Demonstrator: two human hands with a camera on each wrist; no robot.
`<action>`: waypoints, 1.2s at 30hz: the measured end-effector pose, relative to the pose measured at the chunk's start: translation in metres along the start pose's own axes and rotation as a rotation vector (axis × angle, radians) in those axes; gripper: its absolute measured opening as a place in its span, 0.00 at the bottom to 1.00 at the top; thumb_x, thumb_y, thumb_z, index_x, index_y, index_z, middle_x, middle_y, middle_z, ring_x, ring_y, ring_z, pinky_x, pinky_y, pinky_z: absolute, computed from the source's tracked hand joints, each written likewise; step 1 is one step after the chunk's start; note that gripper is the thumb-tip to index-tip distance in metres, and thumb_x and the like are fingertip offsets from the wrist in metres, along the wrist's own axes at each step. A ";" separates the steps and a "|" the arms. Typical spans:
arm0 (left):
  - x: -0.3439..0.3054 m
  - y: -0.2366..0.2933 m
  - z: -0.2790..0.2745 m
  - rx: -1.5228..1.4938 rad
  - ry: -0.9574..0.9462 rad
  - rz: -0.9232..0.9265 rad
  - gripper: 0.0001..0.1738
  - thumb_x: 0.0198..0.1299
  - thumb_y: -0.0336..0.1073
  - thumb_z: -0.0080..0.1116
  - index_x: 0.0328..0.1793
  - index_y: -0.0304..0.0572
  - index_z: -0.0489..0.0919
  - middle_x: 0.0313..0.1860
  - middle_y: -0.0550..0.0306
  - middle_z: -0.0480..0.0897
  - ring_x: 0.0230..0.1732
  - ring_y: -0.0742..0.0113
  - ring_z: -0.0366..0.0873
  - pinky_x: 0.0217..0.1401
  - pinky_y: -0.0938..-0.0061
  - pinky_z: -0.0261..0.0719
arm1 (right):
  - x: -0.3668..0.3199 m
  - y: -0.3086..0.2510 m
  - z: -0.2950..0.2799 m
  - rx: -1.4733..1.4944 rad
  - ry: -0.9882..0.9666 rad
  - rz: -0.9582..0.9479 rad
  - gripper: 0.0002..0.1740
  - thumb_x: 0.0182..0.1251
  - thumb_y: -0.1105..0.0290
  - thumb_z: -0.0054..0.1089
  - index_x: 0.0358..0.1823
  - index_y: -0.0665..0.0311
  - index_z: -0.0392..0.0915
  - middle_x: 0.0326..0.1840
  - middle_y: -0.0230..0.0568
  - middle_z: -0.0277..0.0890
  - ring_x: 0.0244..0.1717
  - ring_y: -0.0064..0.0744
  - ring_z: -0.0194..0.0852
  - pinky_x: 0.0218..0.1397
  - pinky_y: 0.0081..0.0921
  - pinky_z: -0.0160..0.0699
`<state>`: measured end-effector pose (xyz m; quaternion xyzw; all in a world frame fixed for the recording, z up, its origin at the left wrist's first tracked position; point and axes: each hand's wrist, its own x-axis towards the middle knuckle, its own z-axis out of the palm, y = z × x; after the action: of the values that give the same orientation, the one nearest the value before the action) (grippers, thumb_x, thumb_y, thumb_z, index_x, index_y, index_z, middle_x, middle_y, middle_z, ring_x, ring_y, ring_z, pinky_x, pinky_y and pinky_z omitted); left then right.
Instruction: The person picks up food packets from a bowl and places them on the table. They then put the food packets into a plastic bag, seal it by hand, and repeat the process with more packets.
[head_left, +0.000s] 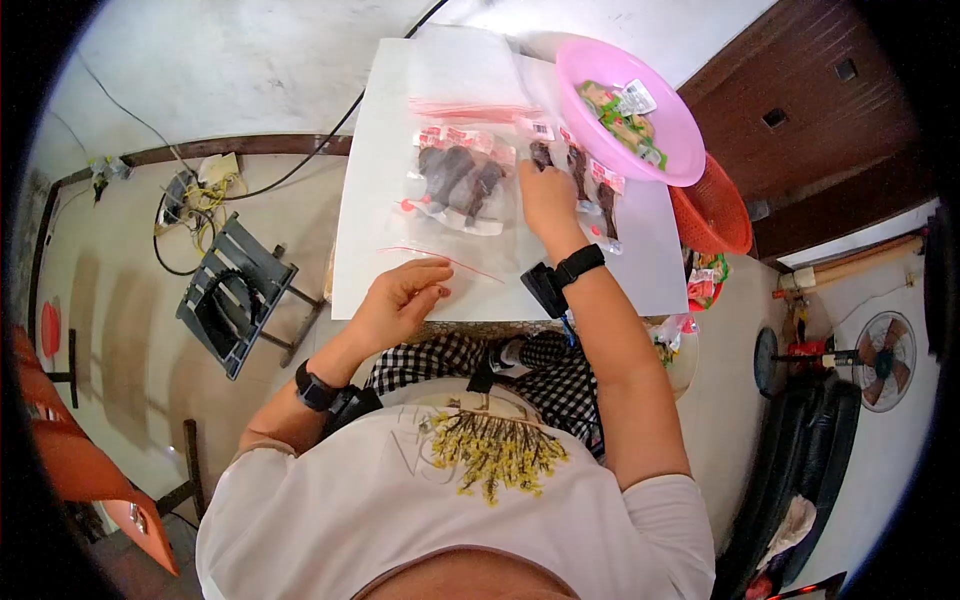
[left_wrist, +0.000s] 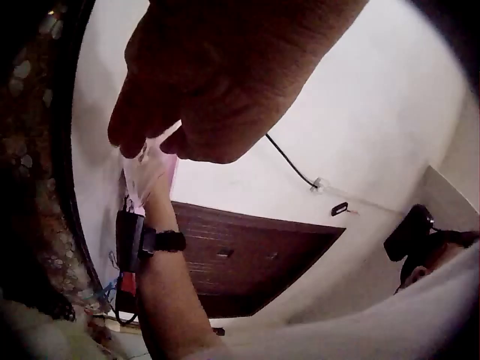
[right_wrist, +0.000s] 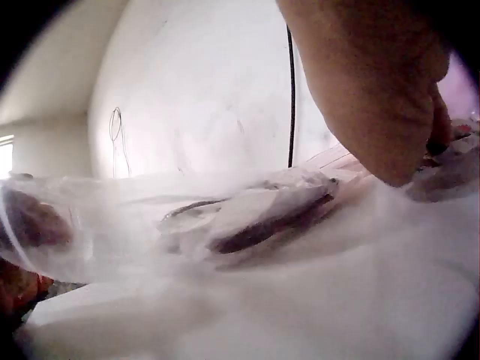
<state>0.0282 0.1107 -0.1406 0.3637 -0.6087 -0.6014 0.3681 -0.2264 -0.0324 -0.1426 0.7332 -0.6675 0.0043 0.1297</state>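
A large clear zip bag (head_left: 455,235) lies on the white table, its red zip line near the front. Inside are several small packets (head_left: 455,180) with dark, long contents and red-and-white labels. My left hand (head_left: 402,298) is at the bag's near mouth, thumb and fingers bent at the raised film; the right wrist view shows this hand (right_wrist: 34,225) through the film. Reaching past the bag, my right hand (head_left: 552,205) grips the top of a loose dark packet (head_left: 541,153), its fingertips partly hidden. More loose packets (head_left: 606,195) lie just right of it.
A stack of clear bags (head_left: 465,75) lies at the table's back. On the right, a pink basin (head_left: 685,130) with green packets overhangs a red basket (head_left: 728,215). A dark stool (head_left: 235,290) stands left on the floor; a fan (head_left: 885,362) is far right.
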 end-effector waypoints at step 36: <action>-0.076 -0.003 -0.010 -0.092 -0.073 -0.109 0.25 0.64 0.35 0.60 0.66 0.34 0.69 0.51 0.54 0.79 0.42 0.67 0.78 0.38 0.75 0.80 | -0.166 -0.064 -0.099 0.827 0.314 -0.610 0.25 0.50 0.78 0.61 0.53 0.64 0.75 0.41 0.41 0.70 0.41 0.43 0.72 0.40 0.36 0.77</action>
<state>0.0721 0.1737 -0.1447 0.3569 -0.5728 -0.6607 0.3287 -0.1649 0.1539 -0.0882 0.8742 -0.3395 0.3387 -0.0762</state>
